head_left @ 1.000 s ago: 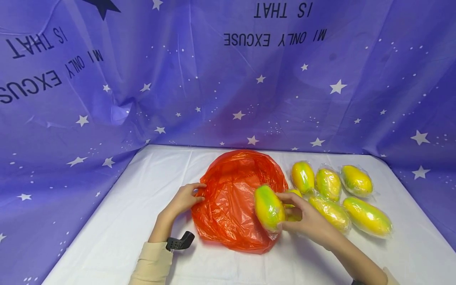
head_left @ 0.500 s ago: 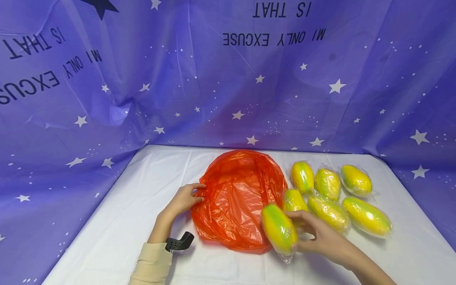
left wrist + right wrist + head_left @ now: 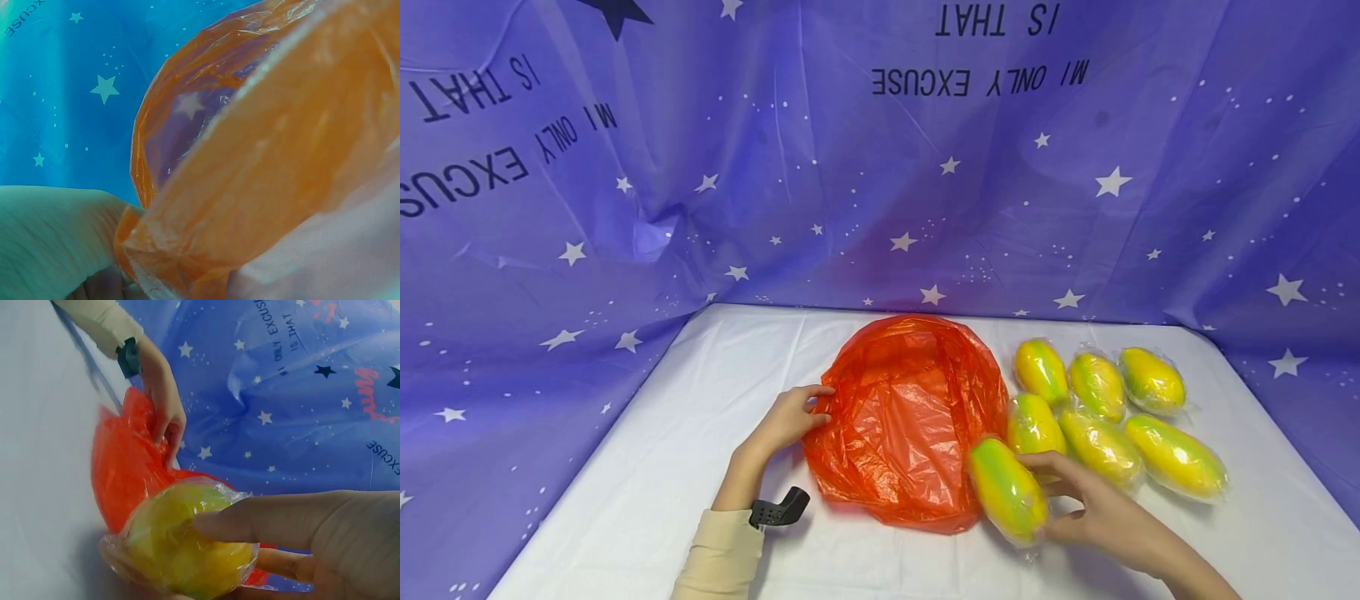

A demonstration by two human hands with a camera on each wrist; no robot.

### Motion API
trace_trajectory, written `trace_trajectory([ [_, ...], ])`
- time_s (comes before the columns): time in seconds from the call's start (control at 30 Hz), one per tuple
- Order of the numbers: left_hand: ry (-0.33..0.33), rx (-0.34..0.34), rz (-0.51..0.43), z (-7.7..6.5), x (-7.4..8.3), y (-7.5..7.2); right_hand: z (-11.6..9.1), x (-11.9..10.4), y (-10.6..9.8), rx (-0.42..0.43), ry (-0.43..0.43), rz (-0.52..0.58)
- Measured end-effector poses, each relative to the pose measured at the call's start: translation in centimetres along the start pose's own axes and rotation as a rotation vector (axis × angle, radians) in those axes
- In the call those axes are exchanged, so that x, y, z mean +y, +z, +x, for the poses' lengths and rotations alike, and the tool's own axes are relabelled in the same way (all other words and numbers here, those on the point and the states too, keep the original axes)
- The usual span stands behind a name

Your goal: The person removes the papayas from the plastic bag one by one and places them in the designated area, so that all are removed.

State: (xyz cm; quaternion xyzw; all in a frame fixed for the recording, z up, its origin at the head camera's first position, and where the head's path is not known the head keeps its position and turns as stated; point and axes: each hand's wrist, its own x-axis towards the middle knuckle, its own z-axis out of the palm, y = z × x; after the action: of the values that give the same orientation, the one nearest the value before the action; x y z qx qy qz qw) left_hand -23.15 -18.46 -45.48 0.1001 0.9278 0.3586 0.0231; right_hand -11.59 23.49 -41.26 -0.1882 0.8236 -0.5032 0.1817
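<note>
A red plastic bag [image 3: 887, 417] stands with its mouth spread open on the white table. My left hand [image 3: 786, 417] pinches the bag's left rim, and in the left wrist view the film bunches at the thumb. My right hand [image 3: 1093, 508] grips a yellow-green papaya [image 3: 1007, 492] in clear wrap, between thumb and fingers. That papaya overlaps the bag's right front side in the head view. Close behind it lies another wrapped papaya [image 3: 1036, 425]. In the right wrist view the thumb presses on the end of the held papaya [image 3: 181, 544].
Several more wrapped papayas [image 3: 1097, 450] lie grouped on the right of the white tabletop [image 3: 647, 467]. A purple star-printed cloth [image 3: 880, 167] rises behind the table and along both sides. A black band [image 3: 781, 507] with a protruding part sits on the left wrist.
My right hand has moved the papaya from in front of the bag's mouth toward the right and nearer to me. The neighbouring papayas have shifted slightly right. The left hand stays put.
</note>
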Motion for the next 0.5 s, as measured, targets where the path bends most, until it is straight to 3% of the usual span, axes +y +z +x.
trace_trajectory([
  [0.5, -0.003, 0.002, 0.0, -0.04, -0.01, 0.06, 0.15, 0.23, -0.37, 0.032, 0.0, -0.046],
])
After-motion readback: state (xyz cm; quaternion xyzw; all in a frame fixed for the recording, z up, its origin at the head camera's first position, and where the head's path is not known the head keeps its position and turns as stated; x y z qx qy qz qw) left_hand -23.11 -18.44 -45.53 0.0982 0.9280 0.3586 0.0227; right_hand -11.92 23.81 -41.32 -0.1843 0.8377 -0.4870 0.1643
